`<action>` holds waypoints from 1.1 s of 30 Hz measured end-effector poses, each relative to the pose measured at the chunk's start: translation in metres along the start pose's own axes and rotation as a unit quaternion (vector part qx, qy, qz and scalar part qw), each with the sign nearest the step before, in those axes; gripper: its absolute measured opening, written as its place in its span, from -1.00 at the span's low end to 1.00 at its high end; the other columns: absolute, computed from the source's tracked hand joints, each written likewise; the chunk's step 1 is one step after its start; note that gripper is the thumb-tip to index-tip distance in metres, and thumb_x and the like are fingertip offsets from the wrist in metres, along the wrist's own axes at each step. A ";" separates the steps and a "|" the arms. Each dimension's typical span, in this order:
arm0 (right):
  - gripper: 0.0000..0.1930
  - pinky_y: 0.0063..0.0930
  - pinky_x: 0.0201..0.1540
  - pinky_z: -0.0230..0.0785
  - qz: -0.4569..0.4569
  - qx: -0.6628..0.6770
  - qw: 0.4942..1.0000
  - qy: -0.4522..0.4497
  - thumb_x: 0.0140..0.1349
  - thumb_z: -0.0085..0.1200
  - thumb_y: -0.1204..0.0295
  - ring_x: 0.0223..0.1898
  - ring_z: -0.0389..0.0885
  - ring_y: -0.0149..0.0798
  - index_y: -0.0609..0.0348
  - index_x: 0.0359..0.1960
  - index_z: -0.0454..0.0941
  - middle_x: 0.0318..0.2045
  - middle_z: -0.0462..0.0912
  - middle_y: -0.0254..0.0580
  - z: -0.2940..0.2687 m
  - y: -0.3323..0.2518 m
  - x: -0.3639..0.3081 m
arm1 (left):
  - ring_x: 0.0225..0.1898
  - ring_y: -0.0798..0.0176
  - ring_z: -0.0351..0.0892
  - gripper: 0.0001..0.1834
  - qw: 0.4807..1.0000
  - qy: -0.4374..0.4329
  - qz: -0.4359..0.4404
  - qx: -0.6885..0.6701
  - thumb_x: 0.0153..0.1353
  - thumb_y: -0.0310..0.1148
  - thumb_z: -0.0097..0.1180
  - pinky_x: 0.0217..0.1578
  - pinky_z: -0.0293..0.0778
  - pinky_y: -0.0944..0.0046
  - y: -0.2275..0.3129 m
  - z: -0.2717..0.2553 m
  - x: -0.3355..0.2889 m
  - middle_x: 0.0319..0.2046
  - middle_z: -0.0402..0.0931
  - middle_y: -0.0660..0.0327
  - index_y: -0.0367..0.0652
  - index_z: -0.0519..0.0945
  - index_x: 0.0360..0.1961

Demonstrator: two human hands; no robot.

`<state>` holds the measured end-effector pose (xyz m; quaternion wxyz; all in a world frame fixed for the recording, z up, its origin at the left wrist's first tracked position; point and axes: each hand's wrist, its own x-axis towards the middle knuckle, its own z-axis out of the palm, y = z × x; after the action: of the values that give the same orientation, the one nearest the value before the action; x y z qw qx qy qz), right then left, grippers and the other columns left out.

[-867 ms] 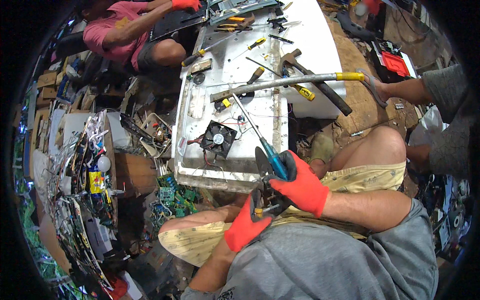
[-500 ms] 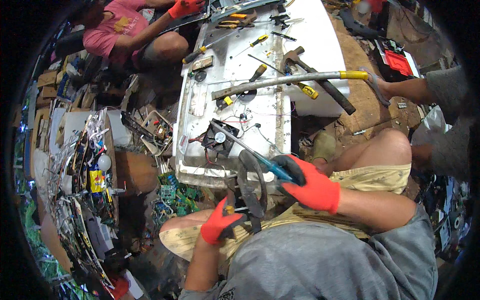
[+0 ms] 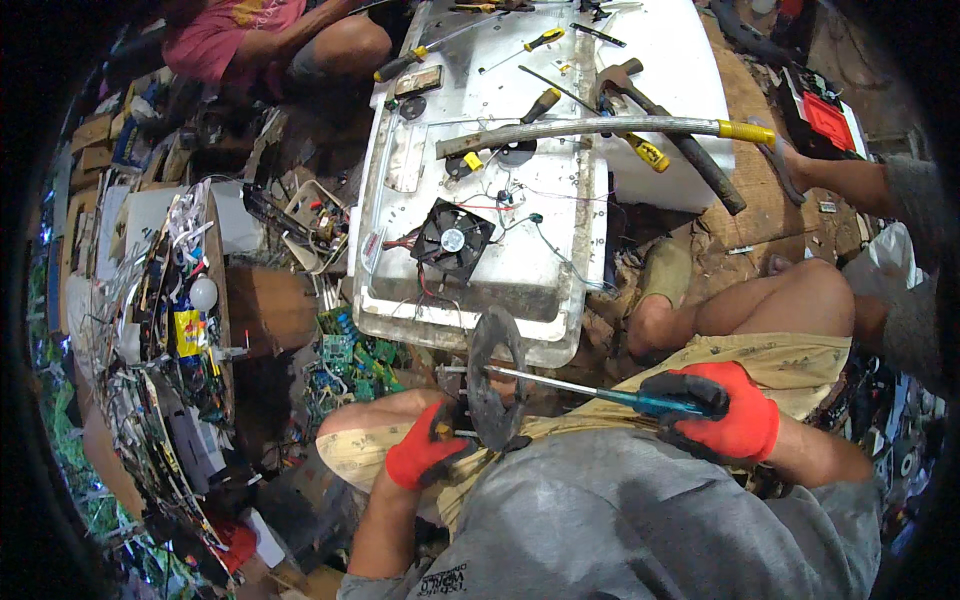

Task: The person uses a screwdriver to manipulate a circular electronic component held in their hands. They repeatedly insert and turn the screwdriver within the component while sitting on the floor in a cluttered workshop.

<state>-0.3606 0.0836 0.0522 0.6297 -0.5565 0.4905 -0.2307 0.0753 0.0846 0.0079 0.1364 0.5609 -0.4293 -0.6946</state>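
Observation:
My right hand (image 3: 725,410), in a red and black glove, grips the teal handle of a screwdriver (image 3: 590,392). Its metal shaft points left, and the tip reaches a black ring-shaped part (image 3: 484,400) standing on edge above my lap. My left hand (image 3: 428,447), gloved alike, is closed at the ring's lower left side. A small yellow bit and a thin metal piece show at its fingers; what they belong to is hidden. Beyond the ring, a black square cooling fan (image 3: 436,262) with thin wires lies on the white panel (image 3: 400,322).
A hammer (image 3: 690,150), a long grey bar (image 3: 600,127) with a yellow end and several yellow-handled screwdrivers lie across the panel. Green circuit boards (image 3: 340,350) and heaped scrap (image 3: 170,400) are on the left. Another person (image 3: 345,50) sits far left; someone's foot (image 3: 790,170) is at right.
My right hand has drawn back to the right and down with the screwdriver. Its tip has come off the fan area to the black ring. My left hand stays beside the ring.

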 end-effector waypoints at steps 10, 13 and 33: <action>-0.52 -0.34 -0.02 0.48 0.013 0.014 1.000 -0.010 0.00 0.28 0.49 -0.14 0.69 -0.20 0.20 0.05 0.58 -0.20 0.71 -0.05 -0.003 0.010 0.002 | 0.18 0.19 0.41 -0.32 0.999 -0.009 -0.015 0.034 0.03 -0.47 0.24 0.18 0.32 0.22 -0.003 -0.002 -0.001 0.12 0.47 0.15 -0.29 0.37 0.25; -0.52 -0.33 -0.03 0.48 0.004 0.004 1.000 -0.006 0.00 0.29 0.48 -0.15 0.70 -0.19 0.20 0.04 0.58 -0.20 0.71 -0.04 -0.002 0.015 0.002 | 0.19 0.18 0.40 -0.30 1.000 -0.019 -0.022 -0.008 0.03 -0.45 0.24 0.18 0.32 0.21 0.003 0.001 0.001 0.14 0.47 0.14 -0.29 0.36 0.26; -0.52 -0.33 0.01 0.46 0.002 -0.003 1.000 -0.026 0.03 0.25 0.47 -0.11 0.69 -0.15 0.15 0.07 0.58 -0.15 0.71 -0.05 -0.004 0.008 0.006 | 0.13 0.21 0.43 -0.26 0.996 -0.041 -0.040 -0.071 0.03 -0.40 0.30 0.14 0.34 0.20 0.033 0.014 0.002 0.11 0.47 0.19 -0.25 0.34 0.27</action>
<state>-0.3638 0.0784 0.0433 0.6411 -0.5632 0.4754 -0.2139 0.0525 0.0697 0.0308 0.1303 0.5375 -0.3615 -0.7506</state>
